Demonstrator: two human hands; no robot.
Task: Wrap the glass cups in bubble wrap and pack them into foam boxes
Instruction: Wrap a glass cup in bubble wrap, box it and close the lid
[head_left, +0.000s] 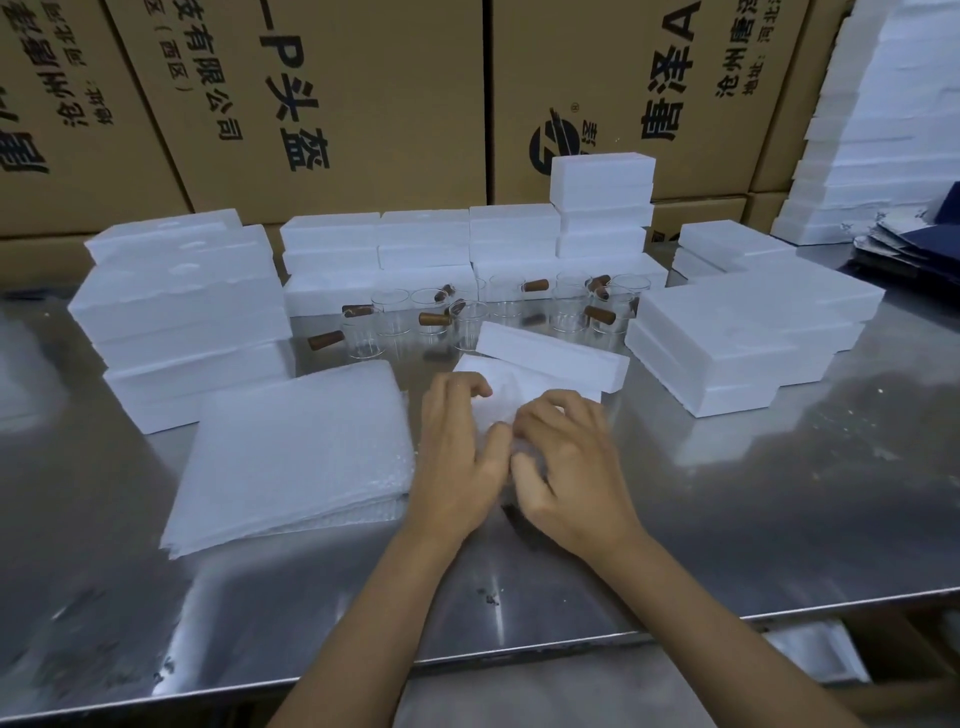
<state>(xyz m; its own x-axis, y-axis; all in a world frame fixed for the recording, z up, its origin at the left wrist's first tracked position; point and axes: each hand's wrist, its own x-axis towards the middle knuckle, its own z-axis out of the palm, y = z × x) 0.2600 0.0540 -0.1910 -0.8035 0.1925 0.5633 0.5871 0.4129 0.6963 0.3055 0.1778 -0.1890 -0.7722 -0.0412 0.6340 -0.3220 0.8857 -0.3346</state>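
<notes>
On the steel worktop (727, 519), both hands meet at centre: left hand (457, 457) and right hand (566, 467) curl their fingers, pinching a bubble-wrapped bundle (498, 410). Glass cups (467, 317) stand at 12 o'clock, bubble wrap sheets (296, 452) at 9 o'clock.

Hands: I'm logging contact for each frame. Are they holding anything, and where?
Both the left hand and right hand pinch a bubble-wrapped bundle at its near end.

a warehouse packing station: printed cardboard cartons (332, 104) stand stacked as a wall behind a stainless steel desk (727, 519), which carries piles of white foam boxes (182, 312), a stack of bubble wrap sheets (296, 452) and rows of glass cups (493, 312).
</notes>
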